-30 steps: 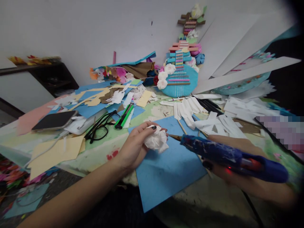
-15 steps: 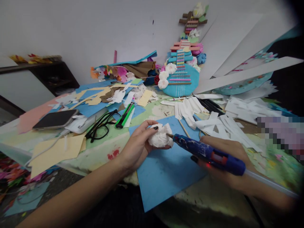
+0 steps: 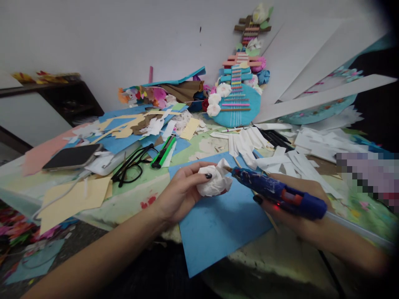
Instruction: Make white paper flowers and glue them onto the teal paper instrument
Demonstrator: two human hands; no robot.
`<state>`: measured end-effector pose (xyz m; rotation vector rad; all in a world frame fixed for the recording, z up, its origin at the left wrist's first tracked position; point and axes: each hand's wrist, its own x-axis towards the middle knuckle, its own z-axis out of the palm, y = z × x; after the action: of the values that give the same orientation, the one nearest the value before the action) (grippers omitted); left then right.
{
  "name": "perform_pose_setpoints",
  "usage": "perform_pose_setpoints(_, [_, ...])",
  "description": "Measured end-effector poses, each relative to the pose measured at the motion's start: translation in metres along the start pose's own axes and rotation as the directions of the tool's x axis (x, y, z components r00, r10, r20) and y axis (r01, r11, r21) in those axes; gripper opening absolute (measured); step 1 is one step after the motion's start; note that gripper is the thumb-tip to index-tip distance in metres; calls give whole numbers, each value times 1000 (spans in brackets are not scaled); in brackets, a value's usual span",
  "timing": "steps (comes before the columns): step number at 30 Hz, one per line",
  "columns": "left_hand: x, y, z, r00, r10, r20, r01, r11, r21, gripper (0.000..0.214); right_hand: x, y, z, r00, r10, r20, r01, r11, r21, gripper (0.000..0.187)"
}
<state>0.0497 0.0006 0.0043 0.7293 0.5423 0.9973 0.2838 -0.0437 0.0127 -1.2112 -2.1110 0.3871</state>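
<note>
Left hand (image 3: 183,189) is cupped round a white paper flower (image 3: 215,182), thumb on top, holding it just over the blue sheet (image 3: 218,224) at the near middle of the table (image 3: 131,199). Right hand (image 3: 293,203) is clamped on a glue gun (image 3: 277,193), nozzle touching the flower's right side. The flower looks featherlight and easy to crush (thin crumpled petals), so I'd grip it loosely from underneath. The table's buried in scraps: glasses (image 3: 132,166) and phone (image 3: 71,157) left, white strips (image 3: 311,158) right, plain wall (image 3: 124,41) behind.
</note>
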Motion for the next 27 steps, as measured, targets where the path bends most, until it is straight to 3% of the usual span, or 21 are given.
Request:
perform_pose_setpoints(12, [-2, 0, -1, 1000, -20, -14, 21, 998, 63, 27, 0, -1, -2, 999, 34, -21, -34, 999, 41, 13])
perform_pose_setpoints(20, [-1, 0, -1, 1000, 0, -7, 0, 996, 86, 24, 1, -4, 0, 992, 59, -116, -55, 998, 45, 4])
perform_pose_setpoints(27, [-2, 0, -2, 1000, -11, -27, 13, 997, 79, 26, 1, -5, -2, 994, 49, -99, -47, 999, 20, 4])
